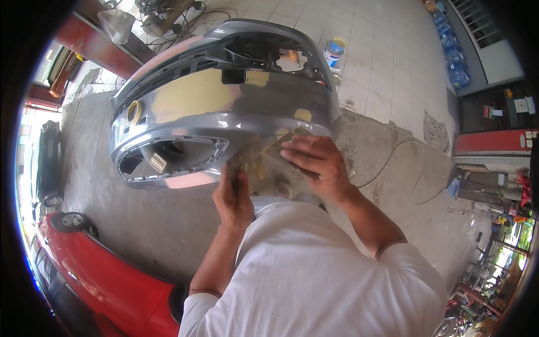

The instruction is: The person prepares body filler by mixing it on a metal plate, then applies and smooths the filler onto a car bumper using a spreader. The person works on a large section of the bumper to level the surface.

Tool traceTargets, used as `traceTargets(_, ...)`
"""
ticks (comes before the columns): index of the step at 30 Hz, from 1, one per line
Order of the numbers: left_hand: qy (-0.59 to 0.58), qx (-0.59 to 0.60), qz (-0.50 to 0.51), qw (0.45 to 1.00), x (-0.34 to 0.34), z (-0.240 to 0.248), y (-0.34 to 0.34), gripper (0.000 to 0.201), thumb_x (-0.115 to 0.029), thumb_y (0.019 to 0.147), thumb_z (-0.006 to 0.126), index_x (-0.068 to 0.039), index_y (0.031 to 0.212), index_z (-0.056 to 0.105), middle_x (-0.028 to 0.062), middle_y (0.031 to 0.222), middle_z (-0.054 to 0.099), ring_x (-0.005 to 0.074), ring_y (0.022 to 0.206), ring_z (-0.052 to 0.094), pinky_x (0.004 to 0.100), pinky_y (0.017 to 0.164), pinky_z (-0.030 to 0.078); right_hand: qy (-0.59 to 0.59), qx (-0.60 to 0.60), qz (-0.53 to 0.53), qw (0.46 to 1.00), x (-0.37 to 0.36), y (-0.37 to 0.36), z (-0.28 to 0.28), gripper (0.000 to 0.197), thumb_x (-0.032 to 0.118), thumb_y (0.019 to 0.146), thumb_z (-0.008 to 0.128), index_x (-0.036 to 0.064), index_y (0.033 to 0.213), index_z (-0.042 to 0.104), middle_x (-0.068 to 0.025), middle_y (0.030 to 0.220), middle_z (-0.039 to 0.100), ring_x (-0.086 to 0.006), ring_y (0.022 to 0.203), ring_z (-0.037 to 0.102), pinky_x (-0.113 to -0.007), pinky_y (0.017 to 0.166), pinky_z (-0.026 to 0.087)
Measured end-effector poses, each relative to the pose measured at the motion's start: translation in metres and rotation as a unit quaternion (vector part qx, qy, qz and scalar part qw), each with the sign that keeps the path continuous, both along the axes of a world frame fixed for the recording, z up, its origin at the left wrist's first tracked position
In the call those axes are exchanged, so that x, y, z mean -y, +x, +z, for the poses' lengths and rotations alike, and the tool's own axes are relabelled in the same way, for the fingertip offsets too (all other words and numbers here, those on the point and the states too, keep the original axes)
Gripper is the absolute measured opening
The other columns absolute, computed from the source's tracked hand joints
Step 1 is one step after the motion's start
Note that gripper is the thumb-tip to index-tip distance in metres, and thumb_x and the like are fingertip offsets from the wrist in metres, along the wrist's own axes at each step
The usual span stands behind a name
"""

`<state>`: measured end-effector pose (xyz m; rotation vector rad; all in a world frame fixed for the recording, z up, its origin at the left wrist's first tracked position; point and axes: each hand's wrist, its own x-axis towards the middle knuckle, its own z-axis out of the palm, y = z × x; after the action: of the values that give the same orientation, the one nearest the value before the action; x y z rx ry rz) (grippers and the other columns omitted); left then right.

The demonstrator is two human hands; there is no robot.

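Observation:
My left hand (232,195) is closed on the edge of a flat, grey-brown putty board (255,168) smeared with yellowish filler. Over the board's right side, my right hand (319,162) grips a thin rectangular putty spreader (275,150), its fingers laid along the top. The spreader's lower edge is close to the board; whether they touch I cannot tell. Just beyond both hands lies a grey car bumper (269,104). A broad patch of yellow filler (188,96) covers part of it, with smaller yellow spots and pinkish areas around.
A roll of tape (133,113) rests on the bumper's left part. Behind it stands an open paint can (334,51) on the tiles. A red car (112,275) is at lower left. A hose (393,150) curves over the floor at right, near cluttered shelving (488,196).

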<state>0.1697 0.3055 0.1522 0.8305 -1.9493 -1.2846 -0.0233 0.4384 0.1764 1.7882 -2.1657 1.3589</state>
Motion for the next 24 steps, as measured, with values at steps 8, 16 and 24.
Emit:
traceTargets(8, -0.028, -0.142, 0.094, 0.985, -0.047, 0.036, -0.022, 0.026, -0.012, 0.108, 0.057, 0.001, 0.130, 0.061, 0.0083, 0.119, 0.069, 0.0125, 0.104, 0.062, 0.0277, 0.091, 0.050, -0.009, -0.013, 0.097, 0.995, -0.052, 0.019, -0.008, 0.032, 0.014, 0.077, 0.083, 0.0188, 0.109, 0.079, 0.0034, 0.121, 0.074, -0.0218, 0.117, 0.066, -0.039, 0.085, 0.048)
traceTargets(16, 0.440, -0.235, 0.128, 0.857, -0.060, 0.060, -0.050, 0.027, -0.013, 0.110, 0.053, -0.003, 0.136, 0.055, 0.0073, 0.125, 0.065, 0.0174, 0.112, 0.063, 0.0346, 0.097, 0.053, -0.258, 0.071, 0.202, 0.942, -0.067, 0.033, 0.014, 0.036, 0.018, 0.079, 0.083, 0.0221, 0.115, 0.077, -0.0130, 0.132, 0.063, -0.0400, 0.127, 0.059, -0.057, 0.108, 0.049)
traceTargets(24, 0.332, -0.284, -0.002, 0.899, -0.079, 0.044, -0.039, 0.030, -0.009, 0.110, 0.053, -0.004, 0.139, 0.055, 0.0079, 0.127, 0.067, 0.0174, 0.114, 0.065, 0.0345, 0.098, 0.055, -0.141, 0.107, 0.100, 0.979, -0.060, 0.013, -0.049, 0.055, 0.001, 0.076, 0.083, 0.0144, 0.125, 0.063, -0.0190, 0.140, 0.050, -0.0486, 0.134, 0.049, -0.061, 0.112, 0.044)
